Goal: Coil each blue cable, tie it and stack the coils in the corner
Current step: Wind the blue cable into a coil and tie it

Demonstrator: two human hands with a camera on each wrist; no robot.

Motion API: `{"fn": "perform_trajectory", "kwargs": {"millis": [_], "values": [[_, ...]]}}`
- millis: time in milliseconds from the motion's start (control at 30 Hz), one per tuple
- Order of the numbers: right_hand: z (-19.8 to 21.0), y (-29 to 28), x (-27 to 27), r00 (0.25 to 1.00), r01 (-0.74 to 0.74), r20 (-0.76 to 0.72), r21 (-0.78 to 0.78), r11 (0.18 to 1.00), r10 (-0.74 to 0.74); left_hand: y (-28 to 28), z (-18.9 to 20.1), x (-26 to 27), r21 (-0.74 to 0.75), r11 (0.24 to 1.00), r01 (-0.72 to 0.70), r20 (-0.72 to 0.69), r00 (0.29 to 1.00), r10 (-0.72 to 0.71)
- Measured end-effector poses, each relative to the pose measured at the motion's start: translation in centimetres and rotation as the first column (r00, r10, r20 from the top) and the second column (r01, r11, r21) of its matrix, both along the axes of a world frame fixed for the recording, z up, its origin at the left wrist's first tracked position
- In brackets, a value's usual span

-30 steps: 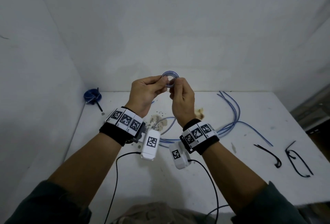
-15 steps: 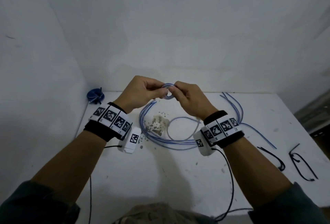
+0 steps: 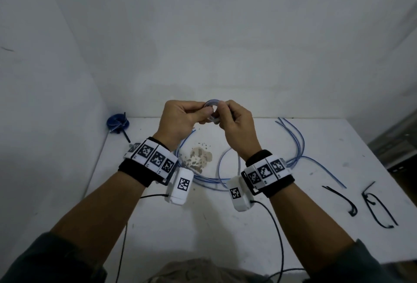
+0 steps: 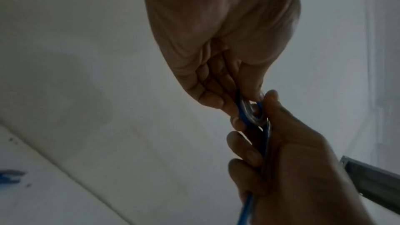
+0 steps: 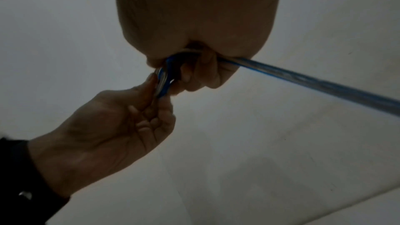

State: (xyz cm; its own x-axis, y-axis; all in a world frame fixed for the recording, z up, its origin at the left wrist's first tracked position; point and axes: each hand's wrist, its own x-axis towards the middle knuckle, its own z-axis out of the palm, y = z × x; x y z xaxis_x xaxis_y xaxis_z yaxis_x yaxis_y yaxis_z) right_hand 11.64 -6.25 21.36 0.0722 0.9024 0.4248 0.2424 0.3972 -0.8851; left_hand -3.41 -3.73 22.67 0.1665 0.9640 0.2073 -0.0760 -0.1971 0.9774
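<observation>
Hands raised together above a white table (image 3: 225, 226), seen from the head camera. The left hand (image 3: 180, 120) and the right hand (image 3: 237, 122) meet at a small coil (image 3: 211, 104) of blue cable, held in the air between their fingertips, in front of the wall. Both hands have their fingers curled in and pinch the coil from either side. The rest of the cable (image 3: 222, 165) hangs from the right hand and lies in loose loops on the table behind the wrists. More blue cables (image 3: 297, 138) lie in a bundle to the right. A finished coil (image 3: 117, 121) sits in the far left corner of the table, against the wall. Black ties (image 3: 343, 199) lie near the right edge. A brown stain (image 3: 199, 158) marks the tabletop between the arms.

From the left wrist camera, the left hand (image 4: 216, 57) pinches the coil (image 4: 253, 114) with thumb and fingertips. The right hand (image 4: 292, 160) grips it from below, with cable running down through its closed fingers.

From the right wrist camera, the right hand (image 5: 199, 40) is closed around the coil (image 5: 164, 78), and a straight length of cable (image 5: 303, 79) leaves it toward the right. The left hand (image 5: 112, 126) pinches the coil from below.
</observation>
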Motion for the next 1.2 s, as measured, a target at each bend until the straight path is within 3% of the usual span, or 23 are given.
{"fn": "perform_trajectory", "kwargs": {"millis": [100,233,367,467,533,633,733,800,867,1000,1100,1200], "values": [[-1.0,-0.2,-2.0,0.978,0.178,-0.114,0.037,0.983,-0.173,-0.6,0.6,0.9,-0.089,0.996,0.003,0.138,0.990,0.010],[-1.5,-0.2,-2.0,0.965,0.261,-0.028,0.102,0.960,-0.260,-1.0,0.8,0.6,-0.152,0.983,0.107,0.120,0.989,-0.089],[-0.5,0.1,0.0,0.957,0.128,0.241,0.155,0.980,-0.164,-0.6,0.8,-0.9,-0.166,0.975,0.148,-0.048,0.986,-0.158],[1.2,0.7,1.7,0.847,-0.045,0.530,0.137,0.990,-0.035,0.1,1.0,-1.9,-0.076,0.984,0.160,-0.230,0.958,-0.173],[2.1,1.0,2.3,0.789,-0.099,0.614,0.107,0.989,0.012,0.4,1.2,-2.0,-0.027,0.986,0.164,-0.230,0.959,-0.166],[2.2,0.9,1.9,0.876,-0.060,0.482,0.115,0.992,-0.003,0.4,1.2,-1.1,0.038,0.995,0.097,-0.133,0.987,-0.091],[1.1,0.0,0.1,0.981,0.053,0.178,0.151,0.987,-0.080,-0.2,0.8,0.5,0.039,0.998,0.040,0.011,0.999,-0.040],[0.5,-0.3,-1.3,0.987,0.124,-0.108,0.064,0.990,-0.117,-0.7,0.4,1.3,-0.024,1.000,0.009,0.110,0.994,-0.006],[0.2,-0.4,-2.1,0.948,0.157,-0.277,-0.028,0.987,-0.159,-1.1,0.0,1.6,-0.085,0.996,0.008,0.173,0.985,0.007],[0.1,-0.2,-1.6,0.961,0.249,-0.147,0.085,0.965,-0.235,-1.1,0.2,0.8,-0.162,0.981,0.106,0.135,0.987,-0.085],[0.4,0.3,-0.5,0.981,0.169,0.070,0.143,0.975,-0.181,-0.4,0.6,-0.7,-0.152,0.974,0.169,-0.033,0.984,-0.176],[1.3,0.5,0.3,0.972,0.055,0.219,0.118,0.991,-0.080,0.3,0.8,-1.5,-0.082,0.984,0.158,-0.115,0.979,-0.167]]}}
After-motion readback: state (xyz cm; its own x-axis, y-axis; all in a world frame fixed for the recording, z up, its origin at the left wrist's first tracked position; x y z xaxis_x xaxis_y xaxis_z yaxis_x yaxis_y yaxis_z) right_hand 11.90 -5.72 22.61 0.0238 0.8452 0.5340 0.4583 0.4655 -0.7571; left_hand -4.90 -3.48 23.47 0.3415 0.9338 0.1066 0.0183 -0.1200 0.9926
